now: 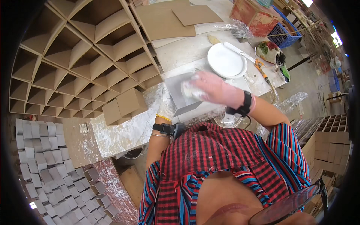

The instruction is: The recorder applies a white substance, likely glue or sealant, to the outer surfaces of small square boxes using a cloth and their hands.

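A small grey-painted cardboard box (175, 88) sits on the work table in front of me. Along its left side is my left hand (165, 106) in a white glove, closed on the box, with its fingertips partly hidden. My right hand (215, 88), in a pink glove and slightly blurred, is closed around a white wad (190, 91), which looks like a sponge or cloth. The wad lies against the box's upper face. Just beyond my right hand stands a round white tub lid or dish (226, 60) holding white paint, with a flat white stick (238, 51) across its rim.
Brown cardboard boxes are stacked like a grid (71, 56) at the left, with a loose brown box (129, 103) by their edge. Grey-painted boxes (48, 157) fill the lower left. Cardboard sheets (197, 15), a red crate (255, 17) and a blue basket (283, 34) stand farther back.
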A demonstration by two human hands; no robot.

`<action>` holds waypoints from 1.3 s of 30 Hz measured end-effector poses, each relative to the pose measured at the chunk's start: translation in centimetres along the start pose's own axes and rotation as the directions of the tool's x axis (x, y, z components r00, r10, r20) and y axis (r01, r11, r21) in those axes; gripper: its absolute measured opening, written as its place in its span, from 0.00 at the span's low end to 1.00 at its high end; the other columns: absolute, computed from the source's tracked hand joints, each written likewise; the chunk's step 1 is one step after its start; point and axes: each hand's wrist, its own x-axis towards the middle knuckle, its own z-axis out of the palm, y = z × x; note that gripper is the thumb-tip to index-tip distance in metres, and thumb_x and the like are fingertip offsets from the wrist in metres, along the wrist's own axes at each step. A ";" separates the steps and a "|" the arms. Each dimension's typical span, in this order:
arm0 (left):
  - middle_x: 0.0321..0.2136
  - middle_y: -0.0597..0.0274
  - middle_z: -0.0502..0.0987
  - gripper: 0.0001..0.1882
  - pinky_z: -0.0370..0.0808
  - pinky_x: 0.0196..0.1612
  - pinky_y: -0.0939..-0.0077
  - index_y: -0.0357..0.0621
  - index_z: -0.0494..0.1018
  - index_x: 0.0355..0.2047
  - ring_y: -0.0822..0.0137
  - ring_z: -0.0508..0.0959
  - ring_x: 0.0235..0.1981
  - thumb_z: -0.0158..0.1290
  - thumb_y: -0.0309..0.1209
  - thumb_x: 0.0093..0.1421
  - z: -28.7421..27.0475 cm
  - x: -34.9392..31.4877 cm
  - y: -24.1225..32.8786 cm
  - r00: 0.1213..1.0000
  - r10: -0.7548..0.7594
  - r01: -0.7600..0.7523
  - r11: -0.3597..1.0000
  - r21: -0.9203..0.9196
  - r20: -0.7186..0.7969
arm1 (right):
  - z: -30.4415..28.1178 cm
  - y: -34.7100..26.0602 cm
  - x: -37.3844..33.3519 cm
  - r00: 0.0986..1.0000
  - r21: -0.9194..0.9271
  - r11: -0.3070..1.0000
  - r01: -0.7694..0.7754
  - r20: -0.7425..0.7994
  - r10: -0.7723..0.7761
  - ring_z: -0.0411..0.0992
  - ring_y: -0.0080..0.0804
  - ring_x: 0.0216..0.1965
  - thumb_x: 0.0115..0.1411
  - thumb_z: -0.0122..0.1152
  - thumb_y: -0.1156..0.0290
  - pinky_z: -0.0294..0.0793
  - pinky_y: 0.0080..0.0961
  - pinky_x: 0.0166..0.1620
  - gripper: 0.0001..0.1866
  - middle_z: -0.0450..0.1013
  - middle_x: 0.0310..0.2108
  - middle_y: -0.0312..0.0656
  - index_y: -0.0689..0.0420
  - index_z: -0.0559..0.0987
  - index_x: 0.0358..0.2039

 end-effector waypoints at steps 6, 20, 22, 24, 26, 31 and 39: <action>0.53 0.54 0.70 0.33 0.74 0.51 0.65 0.40 0.61 0.59 0.56 0.72 0.51 0.35 0.55 0.66 -1.3 1.9 -1.3 0.855 0.350 -0.518 0.577 0.631 0.382 | 1.6 0.6 -0.7 0.998 -0.021 1.000 -0.018 0.053 0.019 0.67 0.46 0.46 0.50 0.63 0.72 0.69 0.38 0.49 0.24 0.67 0.42 0.48 0.53 0.70 0.49; 0.51 0.53 0.70 0.28 0.74 0.49 0.65 0.41 0.63 0.56 0.57 0.73 0.50 0.36 0.49 0.67 -5.4 4.3 -4.2 0.907 0.026 0.067 0.977 -0.203 0.421 | 1.6 -0.9 1.0 0.985 -0.102 0.980 0.172 0.048 -0.168 0.68 0.43 0.42 0.48 0.63 0.70 0.69 0.37 0.45 0.23 0.67 0.40 0.45 0.54 0.71 0.47; 0.50 0.53 0.71 0.22 0.73 0.51 0.65 0.38 0.64 0.55 0.57 0.73 0.50 0.35 0.39 0.69 -1.6 1.0 -1.1 0.702 0.067 0.257 0.905 -0.340 0.709 | 1.1 -2.5 0.0 0.977 -0.027 0.987 0.157 0.150 -0.151 0.68 0.43 0.42 0.48 0.64 0.69 0.69 0.37 0.44 0.23 0.67 0.40 0.45 0.54 0.71 0.47; 0.50 0.51 0.71 0.22 0.74 0.51 0.65 0.38 0.62 0.56 0.55 0.72 0.51 0.32 0.39 0.69 1.0 0.2 -0.2 0.991 -0.127 0.127 0.991 0.032 0.028 | 0.5 -3.1 -0.6 0.953 0.058 0.993 0.098 0.284 -0.111 0.68 0.42 0.43 0.47 0.65 0.68 0.68 0.37 0.43 0.24 0.66 0.40 0.45 0.53 0.71 0.46; 0.51 0.50 0.71 0.23 0.74 0.51 0.66 0.38 0.62 0.56 0.55 0.72 0.51 0.32 0.39 0.69 0.7 -0.2 -0.2 0.991 -0.123 0.121 0.992 0.047 0.047 | 0.3 -2.9 -0.2 0.957 0.043 0.992 0.119 0.262 -0.126 0.68 0.42 0.43 0.47 0.65 0.68 0.68 0.37 0.44 0.24 0.66 0.40 0.45 0.53 0.71 0.46; 0.52 0.51 0.70 0.22 0.74 0.52 0.66 0.39 0.61 0.58 0.57 0.72 0.52 0.33 0.38 0.70 -4.0 1.2 -1.7 0.825 -0.032 0.193 0.954 -0.228 0.564 | 1.2 -0.7 1.5 0.958 0.009 0.986 0.166 0.237 -0.163 0.68 0.44 0.45 0.50 0.64 0.67 0.69 0.38 0.45 0.23 0.67 0.41 0.46 0.52 0.71 0.48; 0.50 0.56 0.72 0.25 0.75 0.48 0.68 0.43 0.64 0.56 0.62 0.74 0.49 0.37 0.48 0.68 2.8 -1.9 -0.8 0.978 -0.198 0.197 0.980 -0.018 -0.062 | -0.2 3.8 2.7 0.989 -0.096 0.985 -0.142 0.031 0.146 0.68 0.47 0.45 0.48 0.63 0.71 0.70 0.37 0.47 0.26 0.66 0.43 0.49 0.50 0.71 0.50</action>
